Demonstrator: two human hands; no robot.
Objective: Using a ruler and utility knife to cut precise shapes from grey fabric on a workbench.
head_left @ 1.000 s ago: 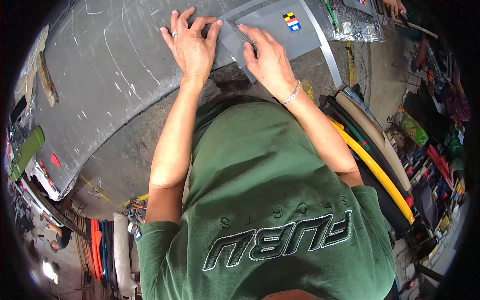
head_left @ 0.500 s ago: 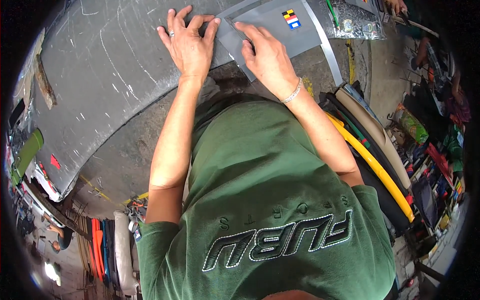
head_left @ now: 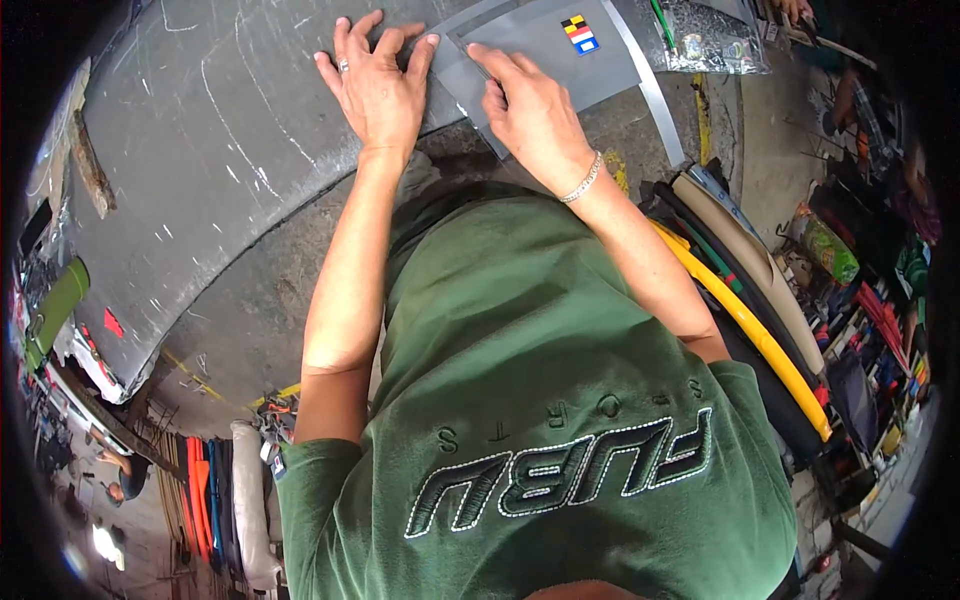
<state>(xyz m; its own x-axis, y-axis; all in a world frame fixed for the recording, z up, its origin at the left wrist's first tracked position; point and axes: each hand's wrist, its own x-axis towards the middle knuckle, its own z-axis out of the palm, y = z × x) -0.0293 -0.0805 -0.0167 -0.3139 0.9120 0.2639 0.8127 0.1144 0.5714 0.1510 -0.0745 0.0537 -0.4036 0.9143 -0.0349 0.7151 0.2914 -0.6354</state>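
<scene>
My left hand (head_left: 382, 98) lies on the dark grey table, palm down with its fingers spread, and a ring shows on one finger. Its thumb reaches toward the left edge of a thin grey sheet (head_left: 590, 80). On that sheet rests my right hand (head_left: 540, 118), index finger stretched out to a darker strip along the sheet's left side. The thumb stands apart from that finger, and I see no tool in the hand. A small patch of coloured flags (head_left: 579, 34) sits on the sheet, right of my right hand. The sheet's near corner hangs past the table edge.
The dark grey table (head_left: 240, 90) curves to the left, marked with white scratches. A pale strip (head_left: 657, 110) hangs down beside the sheet. Near it lie a green pen (head_left: 662, 25) and clear plastic (head_left: 715, 45). Rolls of material, one yellow (head_left: 765, 340), stand to my right.
Both hands stay almost where they were. The sheet with the flag patch has shifted very slightly, and my torso has moved a little.
</scene>
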